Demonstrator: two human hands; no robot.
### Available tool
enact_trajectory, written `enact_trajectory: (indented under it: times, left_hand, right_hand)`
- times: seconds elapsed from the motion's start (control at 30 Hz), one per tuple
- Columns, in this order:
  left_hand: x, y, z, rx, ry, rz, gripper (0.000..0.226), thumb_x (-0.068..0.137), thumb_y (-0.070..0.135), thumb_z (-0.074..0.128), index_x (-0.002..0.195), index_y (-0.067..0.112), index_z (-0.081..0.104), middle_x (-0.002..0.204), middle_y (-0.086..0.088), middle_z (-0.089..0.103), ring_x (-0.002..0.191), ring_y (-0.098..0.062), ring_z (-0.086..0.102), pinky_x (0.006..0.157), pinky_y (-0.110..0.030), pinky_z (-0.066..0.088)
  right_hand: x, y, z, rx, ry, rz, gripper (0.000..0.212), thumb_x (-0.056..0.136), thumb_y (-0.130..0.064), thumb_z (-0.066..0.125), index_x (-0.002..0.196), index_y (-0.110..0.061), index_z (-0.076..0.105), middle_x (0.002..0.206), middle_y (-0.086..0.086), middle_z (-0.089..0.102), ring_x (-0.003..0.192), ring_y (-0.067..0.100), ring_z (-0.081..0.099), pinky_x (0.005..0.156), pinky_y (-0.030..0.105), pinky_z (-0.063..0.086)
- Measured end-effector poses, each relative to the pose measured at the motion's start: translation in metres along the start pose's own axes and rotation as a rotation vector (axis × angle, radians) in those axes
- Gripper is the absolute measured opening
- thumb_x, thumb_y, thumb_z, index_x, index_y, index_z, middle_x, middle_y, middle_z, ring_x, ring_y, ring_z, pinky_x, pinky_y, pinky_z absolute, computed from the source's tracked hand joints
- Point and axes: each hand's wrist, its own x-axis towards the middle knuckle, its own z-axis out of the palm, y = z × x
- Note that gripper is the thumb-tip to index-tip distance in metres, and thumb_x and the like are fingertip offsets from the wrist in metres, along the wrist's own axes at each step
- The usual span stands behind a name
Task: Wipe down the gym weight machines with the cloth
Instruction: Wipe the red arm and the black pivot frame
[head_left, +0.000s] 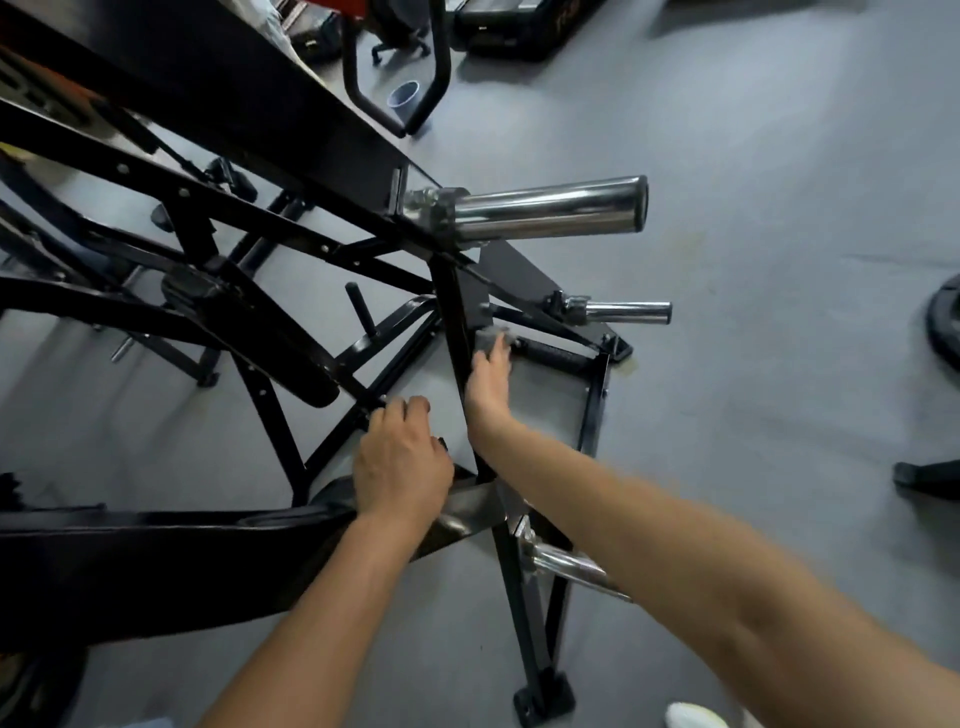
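A black steel weight machine (249, 218) fills the left and middle of the head view, with chrome plate pegs (545, 208) sticking out to the right. My right hand (491, 374) reaches down along a black upright post (453, 312) and holds a small grey cloth (491, 338) against it, low on the post. My left hand (400, 460) rests on a black frame beam, its fingers curled over the beam's far edge. Both forearms come in from the bottom of the frame.
Grey rubber floor lies all around. A black weight plate (943, 322) sits at the right edge, with another machine's foot (924, 475) below it. A grey cup (404, 98) stands on the floor at the top. A white shoe (696, 716) shows at the bottom right.
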Motion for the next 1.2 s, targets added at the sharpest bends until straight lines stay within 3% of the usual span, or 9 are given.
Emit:
enact_trajectory:
  times: [0.2, 0.3, 0.43, 0.6, 0.73, 0.87, 1.0, 1.13, 1.2]
  left_hand:
    - [0.054, 0.026, -0.008, -0.26, 0.136, 0.049, 0.057, 0.092, 0.002, 0.054, 0.148, 0.013, 0.048, 0.142, -0.007, 0.052, 0.128, -0.025, 0.048, 0.101, -0.041, 0.048]
    - [0.066, 0.037, -0.001, -0.355, 0.107, 0.081, 0.061, 0.1, 0.005, 0.045, 0.158, 0.02, 0.035, 0.16, -0.001, 0.038, 0.144, -0.02, 0.036, 0.114, -0.037, 0.037]
    - [0.066, 0.04, 0.015, -0.384, -0.11, 0.068, 0.072, 0.1, 0.0, 0.037, 0.164, 0.029, 0.019, 0.171, 0.007, 0.016, 0.156, -0.014, 0.016, 0.127, -0.038, 0.022]
    - [0.039, 0.028, 0.031, -0.356, -0.194, 0.072, 0.072, 0.098, -0.001, 0.043, 0.163, 0.024, 0.024, 0.169, 0.007, 0.021, 0.153, -0.015, 0.025, 0.122, -0.036, 0.03]
    - [0.025, 0.01, 0.033, -0.32, -0.106, 0.2, 0.065, 0.092, -0.002, 0.05, 0.151, 0.022, 0.039, 0.147, 0.005, 0.042, 0.126, -0.019, 0.05, 0.1, -0.037, 0.051]
    - [0.007, 0.004, 0.061, -0.144, -0.125, 0.309, 0.062, 0.092, 0.006, 0.053, 0.152, 0.015, 0.04, 0.152, 0.0, 0.037, 0.136, -0.02, 0.042, 0.11, -0.035, 0.045]
    - [-0.034, 0.007, 0.122, -0.265, -0.059, 0.306, 0.047, 0.078, -0.006, 0.06, 0.122, 0.007, 0.068, 0.12, -0.009, 0.06, 0.102, -0.028, 0.062, 0.083, -0.044, 0.059]
    - [-0.08, 0.002, 0.179, -0.34, -0.144, 0.136, 0.048, 0.083, 0.022, 0.034, 0.116, 0.01, 0.068, 0.114, -0.005, 0.06, 0.107, -0.029, 0.058, 0.08, -0.044, 0.053]
    - [-0.089, -0.005, 0.203, -0.338, -0.182, 0.064, 0.041, 0.084, 0.01, 0.04, 0.116, 0.01, 0.067, 0.116, -0.005, 0.061, 0.112, -0.028, 0.056, 0.083, -0.043, 0.052]
  right_hand:
    - [0.003, -0.055, 0.0, 0.014, -0.115, -0.348, 0.06, 0.109, -0.028, 0.032, 0.166, -0.025, 0.015, 0.175, -0.004, 0.001, 0.16, 0.013, -0.005, 0.13, 0.039, -0.001]
    - [0.011, -0.002, -0.017, -0.054, -0.169, -0.391, 0.063, 0.105, -0.034, 0.032, 0.166, -0.031, 0.013, 0.174, -0.011, 0.001, 0.159, 0.007, -0.004, 0.13, 0.036, 0.001]
    - [0.027, 0.079, -0.039, -0.232, -0.189, -0.264, 0.073, 0.098, -0.035, 0.032, 0.167, -0.023, 0.013, 0.174, -0.004, 0.009, 0.16, 0.011, 0.005, 0.131, 0.046, 0.01]
    - [0.02, 0.036, -0.041, -0.407, -0.113, -0.157, 0.074, 0.079, -0.022, 0.035, 0.152, -0.011, 0.046, 0.151, 0.014, 0.051, 0.137, 0.035, 0.044, 0.119, 0.046, 0.033]
    - [0.013, -0.043, -0.024, -0.391, -0.057, -0.206, 0.051, 0.091, 0.0, 0.038, 0.139, -0.007, 0.053, 0.138, 0.015, 0.036, 0.129, 0.041, 0.039, 0.115, 0.036, 0.031]
    - [0.015, -0.058, -0.02, -0.38, 0.053, -0.415, 0.052, 0.098, -0.003, 0.044, 0.149, -0.012, 0.052, 0.137, 0.006, 0.041, 0.123, 0.025, 0.05, 0.102, 0.028, 0.04]
    - [0.017, 0.013, -0.033, -0.356, 0.116, -0.494, 0.049, 0.1, -0.004, 0.05, 0.146, -0.02, 0.058, 0.132, -0.001, 0.053, 0.112, 0.01, 0.053, 0.086, 0.015, 0.038]
    - [0.014, 0.133, -0.057, -0.327, 0.144, -0.286, 0.041, 0.09, 0.006, 0.05, 0.118, -0.018, 0.066, 0.117, 0.004, 0.063, 0.102, 0.019, 0.061, 0.089, 0.026, 0.048]
    - [0.012, 0.193, -0.069, -0.327, 0.086, -0.077, 0.037, 0.086, 0.006, 0.049, 0.102, -0.024, 0.063, 0.104, 0.005, 0.068, 0.096, 0.025, 0.065, 0.08, 0.032, 0.053]
